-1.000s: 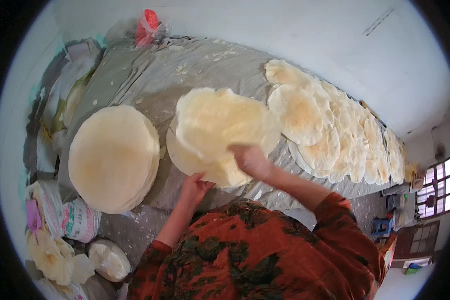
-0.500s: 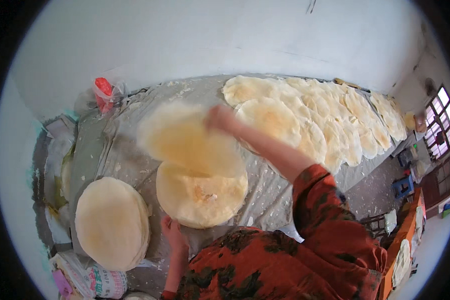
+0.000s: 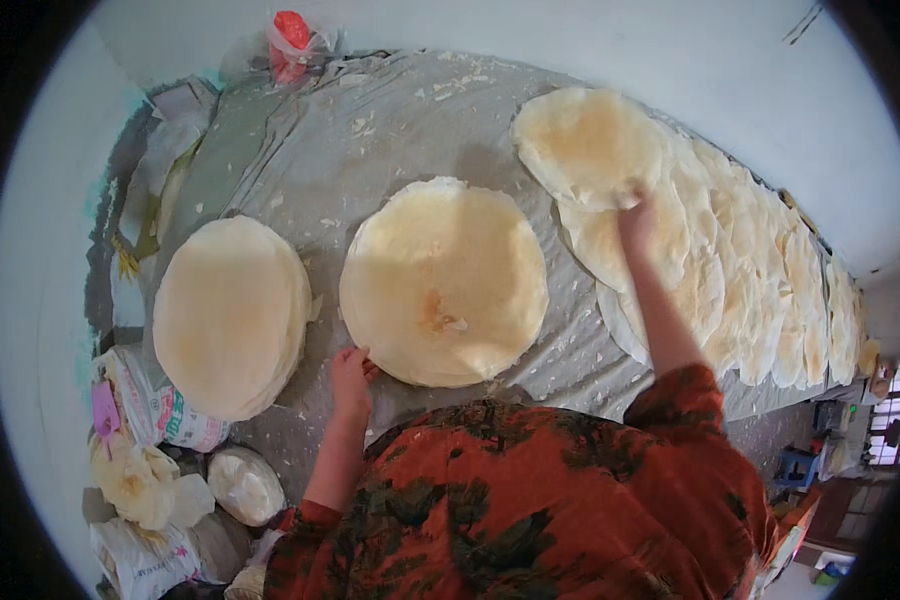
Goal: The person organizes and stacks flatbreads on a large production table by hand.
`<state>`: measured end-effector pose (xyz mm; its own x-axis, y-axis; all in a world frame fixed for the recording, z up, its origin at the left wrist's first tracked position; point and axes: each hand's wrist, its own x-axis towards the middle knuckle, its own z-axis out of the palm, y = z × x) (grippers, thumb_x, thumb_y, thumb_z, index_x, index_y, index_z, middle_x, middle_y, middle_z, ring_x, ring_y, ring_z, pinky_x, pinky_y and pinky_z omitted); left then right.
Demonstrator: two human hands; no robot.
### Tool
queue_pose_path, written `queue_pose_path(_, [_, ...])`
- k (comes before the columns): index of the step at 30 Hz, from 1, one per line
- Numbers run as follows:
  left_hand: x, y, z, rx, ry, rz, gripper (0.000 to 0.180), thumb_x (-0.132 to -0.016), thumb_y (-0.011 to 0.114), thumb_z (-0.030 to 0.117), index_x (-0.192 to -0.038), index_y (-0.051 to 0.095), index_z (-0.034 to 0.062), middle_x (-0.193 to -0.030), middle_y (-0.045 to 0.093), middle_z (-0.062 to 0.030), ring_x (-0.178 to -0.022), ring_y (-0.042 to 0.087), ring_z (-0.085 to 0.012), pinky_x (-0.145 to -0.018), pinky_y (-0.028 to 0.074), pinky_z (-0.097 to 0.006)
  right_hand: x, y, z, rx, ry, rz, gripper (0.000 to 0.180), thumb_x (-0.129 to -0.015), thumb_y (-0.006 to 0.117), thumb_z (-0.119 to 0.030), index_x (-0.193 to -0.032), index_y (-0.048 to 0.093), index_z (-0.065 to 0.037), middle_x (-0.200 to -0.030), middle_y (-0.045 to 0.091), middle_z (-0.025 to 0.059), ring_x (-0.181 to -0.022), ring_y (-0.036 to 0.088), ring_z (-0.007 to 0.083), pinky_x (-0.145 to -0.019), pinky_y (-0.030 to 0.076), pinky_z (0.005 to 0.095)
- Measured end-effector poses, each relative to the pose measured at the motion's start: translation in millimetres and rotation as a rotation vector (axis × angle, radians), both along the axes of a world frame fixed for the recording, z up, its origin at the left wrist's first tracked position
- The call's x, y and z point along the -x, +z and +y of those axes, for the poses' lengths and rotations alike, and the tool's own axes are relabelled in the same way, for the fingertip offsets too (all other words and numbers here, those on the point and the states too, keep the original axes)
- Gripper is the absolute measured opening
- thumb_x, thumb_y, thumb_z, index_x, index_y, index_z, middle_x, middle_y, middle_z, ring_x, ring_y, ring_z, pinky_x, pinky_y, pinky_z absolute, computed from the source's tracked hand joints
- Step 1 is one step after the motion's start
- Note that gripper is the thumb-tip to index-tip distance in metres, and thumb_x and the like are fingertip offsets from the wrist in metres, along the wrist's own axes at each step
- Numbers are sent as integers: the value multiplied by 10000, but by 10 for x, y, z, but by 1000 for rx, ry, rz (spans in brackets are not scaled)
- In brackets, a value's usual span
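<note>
My right hand (image 3: 639, 225) pinches the near edge of a thin round flatbread (image 3: 590, 148), which lies over other overlapping flatbreads at the far right of the table. Motion blurs the hand slightly. In the middle stands a round stack of flatbreads (image 3: 440, 280), pale yellow with a browned, flaking spot on top. My left hand (image 3: 351, 378) is at this stack's near left edge, its fingers curled and the fingertips by the rim. Whether a sheet is between them is hidden. To the left sits a second, paler stack of flatbreads (image 3: 232, 318).
Overlapping flatbreads (image 3: 760, 270) run along the right side of the grey-covered table (image 3: 390, 130), which has crumbs on it. A red bag (image 3: 290, 45) stands at the far left by the wall. Printed sacks (image 3: 185, 410) and a plastic-wrapped round bundle (image 3: 245, 487) are at the near left.
The flatbread in my right hand swung from above the middle stack to the far right and now lies on the others there. My view has shifted; my left hand stays by the stack.
</note>
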<state>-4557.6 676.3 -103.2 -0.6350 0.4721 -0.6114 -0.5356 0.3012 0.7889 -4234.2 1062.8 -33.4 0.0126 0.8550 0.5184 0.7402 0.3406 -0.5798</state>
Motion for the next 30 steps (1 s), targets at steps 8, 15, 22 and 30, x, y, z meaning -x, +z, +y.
queue_pose_path(8, [-85,205,220,-348,-146,-408,511,-737,509,-63,-1210,353,51,-1174,474,-155,-1041,525,-306,-803,500,-457,1185,-538,-2603,266,1077,-223,594,-732,661,-371,-1179,483,-23,-1254,454,175,-1177,421,334,-1003,326,422])
queue_pose_path(15, [-172,-5,204,-564,-235,-416,643,-710,490,-125,-1283,279,77,-1241,428,-135,-1105,491,-295,-868,486,-427,1152,-602,-2689,358,1058,-300,710,-765,619,-387,-1294,347,0,-1354,339,195,-1278,297,329,-1047,252,415])
queue_pose_path(22, [-123,-34,159,-611,-220,-578,597,-717,490,-102,-1271,330,50,-1207,476,-128,-1093,512,-263,-878,480,-375,1305,-585,-2722,471,997,-296,575,-817,575,-271,-1312,373,-57,-1360,363,152,-1281,319,287,-1051,263,375])
queue_pose_path(30, [-168,-268,234,-334,-325,-366,578,-674,529,-51,-1222,376,51,-1134,522,-103,-1013,549,-240,-787,502,-368,929,287,-438,422,764,-12,239,-856,522,-155,-1003,637,-7,-945,651,82,-908,590,163,-827,457,306])
